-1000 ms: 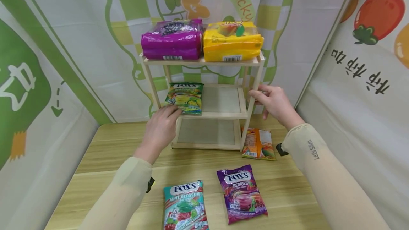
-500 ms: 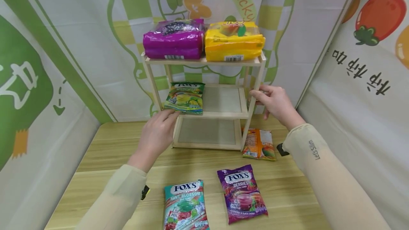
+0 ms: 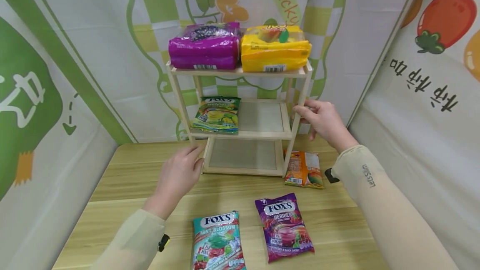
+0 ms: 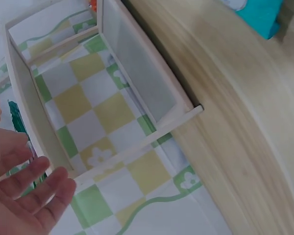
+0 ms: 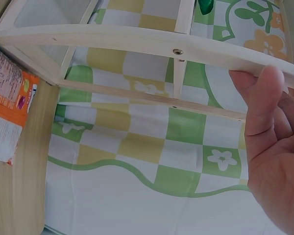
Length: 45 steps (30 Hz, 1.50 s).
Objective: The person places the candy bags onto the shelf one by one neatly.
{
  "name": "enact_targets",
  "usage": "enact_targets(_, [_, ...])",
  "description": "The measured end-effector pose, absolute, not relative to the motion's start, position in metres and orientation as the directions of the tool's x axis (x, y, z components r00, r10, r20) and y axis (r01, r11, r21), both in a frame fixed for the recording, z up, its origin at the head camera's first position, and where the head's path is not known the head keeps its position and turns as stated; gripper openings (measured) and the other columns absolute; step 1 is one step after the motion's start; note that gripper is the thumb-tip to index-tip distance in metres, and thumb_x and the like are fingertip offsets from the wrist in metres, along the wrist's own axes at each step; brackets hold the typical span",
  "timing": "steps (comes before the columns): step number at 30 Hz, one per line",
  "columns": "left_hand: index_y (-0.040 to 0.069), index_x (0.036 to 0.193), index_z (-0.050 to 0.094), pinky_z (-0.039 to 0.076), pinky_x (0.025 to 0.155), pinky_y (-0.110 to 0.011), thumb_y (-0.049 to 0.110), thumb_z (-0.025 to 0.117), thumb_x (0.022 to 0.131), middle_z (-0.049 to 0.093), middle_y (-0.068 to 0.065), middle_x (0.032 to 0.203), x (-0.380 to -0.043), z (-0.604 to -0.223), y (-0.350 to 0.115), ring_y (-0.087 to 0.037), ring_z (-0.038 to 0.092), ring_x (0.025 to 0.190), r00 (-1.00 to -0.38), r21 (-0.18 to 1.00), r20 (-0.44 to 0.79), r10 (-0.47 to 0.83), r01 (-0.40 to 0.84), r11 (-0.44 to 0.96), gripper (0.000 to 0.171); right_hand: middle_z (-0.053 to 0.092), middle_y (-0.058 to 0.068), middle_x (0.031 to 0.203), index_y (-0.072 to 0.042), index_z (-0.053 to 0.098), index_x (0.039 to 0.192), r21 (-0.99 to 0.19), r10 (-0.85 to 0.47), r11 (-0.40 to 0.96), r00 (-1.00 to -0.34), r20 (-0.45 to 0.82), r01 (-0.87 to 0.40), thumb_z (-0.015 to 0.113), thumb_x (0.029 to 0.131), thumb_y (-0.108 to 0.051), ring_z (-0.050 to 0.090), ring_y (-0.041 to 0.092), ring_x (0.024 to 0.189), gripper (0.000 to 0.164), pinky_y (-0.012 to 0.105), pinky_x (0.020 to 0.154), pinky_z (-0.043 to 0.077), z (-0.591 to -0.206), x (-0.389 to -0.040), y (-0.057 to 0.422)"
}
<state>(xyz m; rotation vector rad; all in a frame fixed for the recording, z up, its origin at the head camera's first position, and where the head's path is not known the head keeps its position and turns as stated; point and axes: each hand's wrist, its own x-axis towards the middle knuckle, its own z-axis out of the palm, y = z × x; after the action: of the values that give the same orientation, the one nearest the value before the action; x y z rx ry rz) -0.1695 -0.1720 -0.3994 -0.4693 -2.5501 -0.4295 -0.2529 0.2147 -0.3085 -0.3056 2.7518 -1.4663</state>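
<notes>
A small wooden three-tier shelf (image 3: pixel 245 136) stands at the back of the table. My right hand (image 3: pixel 325 122) grips its right front post, thumb in front; in the right wrist view the thumb (image 5: pixel 269 93) lies against the pale wood. On the middle tier's left side lies a green FOX'S candy bag (image 3: pixel 218 115). Lower down, my left hand (image 3: pixel 178 175) hovers beside the shelf's left front post, holding nothing. Its fingers are relaxed and spread in the left wrist view, where the bag's green edge (image 4: pixel 15 116) shows behind them.
A purple pack (image 3: pixel 204 51) and a yellow pack (image 3: pixel 275 51) sit on the top tier. A teal mint candy bag (image 3: pixel 218 241) and a purple berries bag (image 3: pixel 285 228) lie in front. An orange bag (image 3: pixel 304 169) is by the shelf's right foot. Printed fabric walls surround the table.
My left hand has come off the green candy bag and moved down and to the left. The bag stays on the middle tier. My right hand keeps its hold on the post.
</notes>
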Motion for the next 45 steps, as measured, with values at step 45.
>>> enact_targets(45, [0.012,0.076,0.058,0.042,0.05,-0.034,0.055,0.078,0.084,0.055,-0.001,0.07,-0.096,-0.464,-0.183,-0.019,0.051,0.062,-0.953,0.301,-0.297,0.056,-0.039,0.953,0.049,0.058,0.018,0.145,-0.015,0.053,0.149,-0.815,-0.167,0.555,-0.982,0.089,-0.168,0.058,0.095,-0.066,0.068,0.033,0.116,0.075,0.046,0.056,0.061,-0.309,-0.253,0.214])
